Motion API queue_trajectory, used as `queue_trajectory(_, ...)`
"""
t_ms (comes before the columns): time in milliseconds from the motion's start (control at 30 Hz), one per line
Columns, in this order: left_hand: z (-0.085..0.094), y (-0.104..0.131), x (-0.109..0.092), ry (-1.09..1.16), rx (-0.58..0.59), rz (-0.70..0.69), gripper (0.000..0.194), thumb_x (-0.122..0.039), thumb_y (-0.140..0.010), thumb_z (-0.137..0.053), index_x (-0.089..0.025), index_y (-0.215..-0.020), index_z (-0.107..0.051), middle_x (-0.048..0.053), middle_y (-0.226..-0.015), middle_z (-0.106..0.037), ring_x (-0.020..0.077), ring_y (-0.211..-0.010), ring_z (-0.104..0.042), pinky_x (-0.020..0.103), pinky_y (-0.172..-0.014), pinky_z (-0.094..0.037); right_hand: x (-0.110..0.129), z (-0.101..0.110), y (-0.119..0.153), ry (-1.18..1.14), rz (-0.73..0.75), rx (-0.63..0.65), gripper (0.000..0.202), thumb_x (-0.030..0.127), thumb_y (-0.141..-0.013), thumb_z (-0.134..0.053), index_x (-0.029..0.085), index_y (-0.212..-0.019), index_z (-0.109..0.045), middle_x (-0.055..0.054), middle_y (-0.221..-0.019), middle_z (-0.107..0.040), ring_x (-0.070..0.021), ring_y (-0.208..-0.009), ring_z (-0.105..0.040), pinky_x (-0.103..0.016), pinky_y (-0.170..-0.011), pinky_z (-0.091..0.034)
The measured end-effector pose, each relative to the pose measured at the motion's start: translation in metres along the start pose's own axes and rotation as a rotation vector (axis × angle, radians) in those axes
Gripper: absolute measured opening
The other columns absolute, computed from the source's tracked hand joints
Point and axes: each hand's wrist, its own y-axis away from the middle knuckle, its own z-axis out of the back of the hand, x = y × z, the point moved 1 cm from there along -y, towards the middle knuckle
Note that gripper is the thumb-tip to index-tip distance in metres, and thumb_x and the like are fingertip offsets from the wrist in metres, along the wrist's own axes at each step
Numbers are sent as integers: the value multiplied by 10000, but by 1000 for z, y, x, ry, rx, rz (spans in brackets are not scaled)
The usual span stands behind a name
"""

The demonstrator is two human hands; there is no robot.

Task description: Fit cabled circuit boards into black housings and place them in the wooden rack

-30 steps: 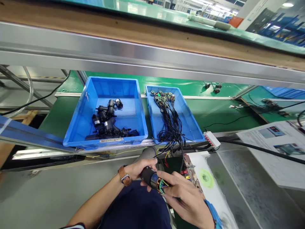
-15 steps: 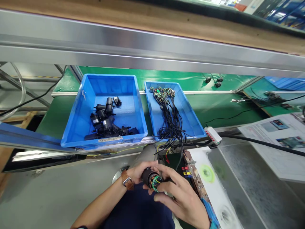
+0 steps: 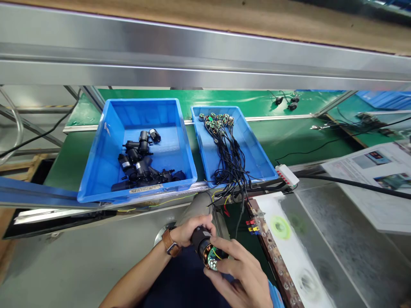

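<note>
My left hand (image 3: 189, 231), with a brown watch strap at the wrist, is wrapped round a black cylindrical motor housing (image 3: 199, 238). Copper windings show at the housing's lower right end. A green circuit board (image 3: 213, 258) with a yellow wire sits at that end, tilted away from the windings. The fingers of my right hand (image 3: 239, 269) grip the board's edge. A blue bin (image 3: 91, 158) at the left holds several black motor housings (image 3: 143, 167). A second blue bin (image 3: 261, 158) holds several round circuit boards (image 3: 218, 122) with black cables (image 3: 229, 158).
A metal beam (image 3: 205, 55) crosses above the bins. To the right are a white power strip (image 3: 288, 176), a thick black cable (image 3: 353, 182) and printed sheets (image 3: 369, 192). A brown strip with metal studs (image 3: 278, 261) runs beside my right hand. Small black parts (image 3: 293, 102) lie on the green surface behind.
The circuit board has tilted outward from the housing's end, showing more of its component side. My right hand has shifted slightly down and left. The camera view has moved a little.
</note>
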Motion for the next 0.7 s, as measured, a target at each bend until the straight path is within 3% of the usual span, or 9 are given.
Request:
queue_trajectory(167, -1, 1, 2, 23, -38, 1, 690, -819, -715, -556, -150, -565, -628, -8, -471, -479, 98, -449, -378, 269, -480, -278, -3, -2, -2, 14, -19, 44, 104, 280, -981, -636, 226, -1057, -590, -97, -1073, -775, -191, -950, -760, -338, -922, -604)
queue_trajectory(333, 1, 1, 11, 90, -104, 103, 683, -823, -663, -565, -148, -617, -653, 6, -498, -531, 112, -436, -410, 270, -454, -277, -9, -4, -1, 50, -88, 67, 442, 442, -976, -624, 187, -1327, -541, -118, -1083, -766, -225, -984, -751, -322, -869, -626)
queue_trajectory(600, 3, -1, 16, 104, -88, 111, 658, -802, -660, -584, -148, -625, -643, 7, -524, -551, 115, -468, -459, 264, -472, -327, -8, -1, -3, -8, -70, 187, 327, 310, -998, -590, 194, -1304, -588, -125, -1089, -688, -229, -1062, -697, -300, -870, -621)
queue_trajectory(700, 5, -1, 22, 117, -84, 140, 660, -808, -693, -563, -153, -656, -638, 15, -526, -568, 128, -455, -477, 264, -454, -322, -8, -1, -2, 0, -117, 171, 343, 320, -981, -613, 207, -1305, -592, -119, -1056, -659, -229, -1020, -696, -301, -832, -628)
